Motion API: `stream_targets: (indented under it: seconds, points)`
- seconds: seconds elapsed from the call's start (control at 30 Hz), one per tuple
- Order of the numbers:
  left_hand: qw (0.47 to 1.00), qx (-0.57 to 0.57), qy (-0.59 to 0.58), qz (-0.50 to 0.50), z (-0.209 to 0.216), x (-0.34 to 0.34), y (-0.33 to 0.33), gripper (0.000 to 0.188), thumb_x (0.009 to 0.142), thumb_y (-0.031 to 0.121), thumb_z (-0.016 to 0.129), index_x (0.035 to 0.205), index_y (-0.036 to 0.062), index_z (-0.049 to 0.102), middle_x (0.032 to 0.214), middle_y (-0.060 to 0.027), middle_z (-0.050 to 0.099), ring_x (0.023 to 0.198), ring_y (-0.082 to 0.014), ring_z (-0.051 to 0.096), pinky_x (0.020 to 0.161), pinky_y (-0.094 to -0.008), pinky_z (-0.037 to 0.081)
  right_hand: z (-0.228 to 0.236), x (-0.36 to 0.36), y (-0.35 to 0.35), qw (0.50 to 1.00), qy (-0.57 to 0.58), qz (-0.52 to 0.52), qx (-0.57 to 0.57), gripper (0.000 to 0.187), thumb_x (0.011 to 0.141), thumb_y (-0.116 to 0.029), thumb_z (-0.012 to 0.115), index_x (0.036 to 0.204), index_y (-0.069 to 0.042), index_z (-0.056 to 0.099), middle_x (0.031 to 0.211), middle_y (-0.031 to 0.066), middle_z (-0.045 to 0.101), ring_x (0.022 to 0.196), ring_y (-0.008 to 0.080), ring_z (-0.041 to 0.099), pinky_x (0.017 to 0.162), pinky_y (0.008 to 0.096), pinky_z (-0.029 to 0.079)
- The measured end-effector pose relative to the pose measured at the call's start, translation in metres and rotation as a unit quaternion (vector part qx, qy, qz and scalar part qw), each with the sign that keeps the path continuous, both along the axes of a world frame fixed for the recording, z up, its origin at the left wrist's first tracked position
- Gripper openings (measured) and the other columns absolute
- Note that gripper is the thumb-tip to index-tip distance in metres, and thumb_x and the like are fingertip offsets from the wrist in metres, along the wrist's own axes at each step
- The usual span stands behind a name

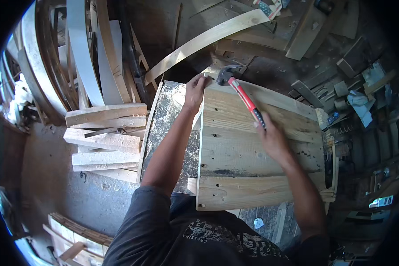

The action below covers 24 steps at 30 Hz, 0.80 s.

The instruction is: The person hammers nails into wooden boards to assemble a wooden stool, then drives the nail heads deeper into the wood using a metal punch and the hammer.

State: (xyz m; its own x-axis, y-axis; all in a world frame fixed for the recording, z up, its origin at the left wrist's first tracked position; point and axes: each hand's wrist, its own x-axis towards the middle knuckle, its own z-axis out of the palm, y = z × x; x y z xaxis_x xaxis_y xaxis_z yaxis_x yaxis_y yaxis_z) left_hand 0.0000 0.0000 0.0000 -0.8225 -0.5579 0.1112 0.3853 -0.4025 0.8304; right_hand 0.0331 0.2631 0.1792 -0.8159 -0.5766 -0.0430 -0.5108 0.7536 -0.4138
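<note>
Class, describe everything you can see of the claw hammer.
The claw hammer has a dark, metallic-looking head and a red handle with pale markings and a black lower grip. The right hand grasps that grip. The handle slants in the picture, head toward the upper left, near the left hand and over the far left corner of the plank panel. Whether the head touches the wood cannot be told.

I see the left forearm (167,144) angling up and rightward from left of centre to the left hand (195,91), its fingers bent near the upper middle. My right forearm (305,190) slants up and leftward from lower right, the right hand (272,141) curled tightly right of centre.
</note>
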Motion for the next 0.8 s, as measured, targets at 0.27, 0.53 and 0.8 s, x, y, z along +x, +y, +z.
stream_targets:
  seconds: [0.27, 0.53, 0.8]
  points:
    - [0.999, -0.027, 0.017, 0.025, 0.01, -0.012, 0.004, 0.031, 0.097, 0.025, 0.056, 0.11, -0.0007, 0.066, 0.099, -0.0044, 0.067, 0.092, -0.0108, 0.06, 0.085, -0.0248, 0.045, -0.014, -0.001, 0.016, 0.995, 0.07, 0.005, -0.07, 0.028, 0.097, -0.031, 0.05, 0.116, -0.011, 0.047, 0.081, 0.022, 0.063, 0.076, 0.044, 0.062, 0.063, 0.0513, 0.045]
    - [0.985, -0.158, -0.055, 0.04, -0.011, -0.009, -0.014, 0.038, 0.1, 0.031, 0.048, 0.122, 0.0016, 0.06, 0.116, -0.007, 0.064, 0.109, -0.017, 0.058, 0.099, -0.0312, 0.04, -0.014, 0.026, 0.168, 0.99, 0.141, -0.03, 0.004, 0.039, 0.088, -0.033, 0.064, 0.122, -0.014, 0.058, 0.102, 0.0145, 0.066, 0.095, 0.0351, 0.063, 0.082, 0.0444, 0.048]
    - [0.967, -0.244, -0.075, -0.013, -0.079, -0.019, -0.098, 0.048, 0.103, 0.034, 0.041, 0.129, -0.004, 0.054, 0.126, -0.0148, 0.06, 0.117, -0.0234, 0.055, 0.106, -0.0349, 0.036, -0.017, 0.035, 0.317, 0.975, 0.19, -0.098, -0.062, 0.039, 0.078, -0.03, 0.076, 0.109, -0.008, 0.066, 0.104, 0.01, 0.064, 0.102, 0.0281, 0.058, 0.091, 0.0403, 0.042]
